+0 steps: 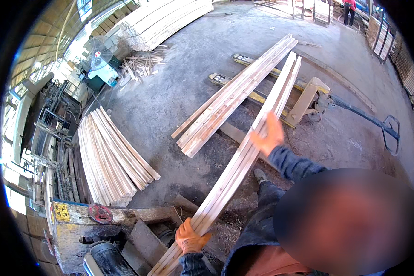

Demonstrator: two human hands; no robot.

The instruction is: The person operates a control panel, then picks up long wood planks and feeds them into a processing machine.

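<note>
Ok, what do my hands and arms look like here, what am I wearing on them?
Both hands wear orange work gloves: the left hand and the right hand. The left sleeve and right sleeve are long, dark blue and mottled, like heavy denim or knit. No markings show.

Near end of the long wooden slats (234, 170) cut off at the bottom edge, distant person (349, 9) cropped by the top rim
</note>
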